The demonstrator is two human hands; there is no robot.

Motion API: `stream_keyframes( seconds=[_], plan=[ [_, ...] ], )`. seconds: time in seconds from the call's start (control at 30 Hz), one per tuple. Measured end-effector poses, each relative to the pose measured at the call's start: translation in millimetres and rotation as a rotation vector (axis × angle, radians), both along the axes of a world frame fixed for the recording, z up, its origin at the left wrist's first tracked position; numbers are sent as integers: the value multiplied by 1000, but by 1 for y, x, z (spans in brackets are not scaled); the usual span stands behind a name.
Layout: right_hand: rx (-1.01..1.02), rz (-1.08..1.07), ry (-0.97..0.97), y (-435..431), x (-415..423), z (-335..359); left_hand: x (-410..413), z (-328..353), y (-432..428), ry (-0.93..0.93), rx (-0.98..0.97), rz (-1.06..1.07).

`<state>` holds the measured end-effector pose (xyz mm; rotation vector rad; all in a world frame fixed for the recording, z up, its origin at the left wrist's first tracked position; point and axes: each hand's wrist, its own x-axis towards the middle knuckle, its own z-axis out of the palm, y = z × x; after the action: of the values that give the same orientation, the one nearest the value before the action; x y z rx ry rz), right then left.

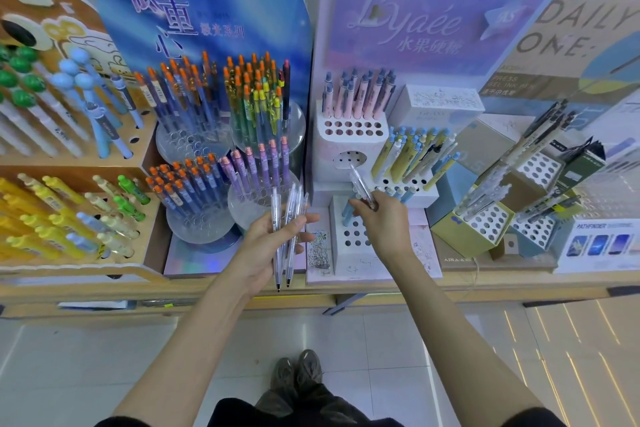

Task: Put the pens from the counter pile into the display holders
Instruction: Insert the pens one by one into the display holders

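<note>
Clear plastic pens [287,218] lie fanned in the curled fingers and thumb of the left hand [266,246], tips pointing near. The right hand [384,222] pinches a single pen [360,184], tilted, its far end over the holed top of a white holder [332,173], just left of standing yellow-and-blue pens [408,156].

Four clear pens [276,206] in left hand [263,246]; one clear pen [358,181] in right hand [384,227]
</note>
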<state>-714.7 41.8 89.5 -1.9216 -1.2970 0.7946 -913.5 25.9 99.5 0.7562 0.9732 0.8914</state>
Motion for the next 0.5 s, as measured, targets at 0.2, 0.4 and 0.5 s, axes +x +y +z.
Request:
stream_keyframes(
  seconds=[0.2, 0.4, 0.5],
  plan=[
    [69, 39, 75, -15, 1, 1, 17, 0, 0, 18, -15, -80],
    [207, -50, 364, -45, 22, 16, 61, 13, 6, 7, 3, -161],
    [238, -135, 439, -52, 46, 25, 89, 17, 9, 15, 52, -191]
  ],
)
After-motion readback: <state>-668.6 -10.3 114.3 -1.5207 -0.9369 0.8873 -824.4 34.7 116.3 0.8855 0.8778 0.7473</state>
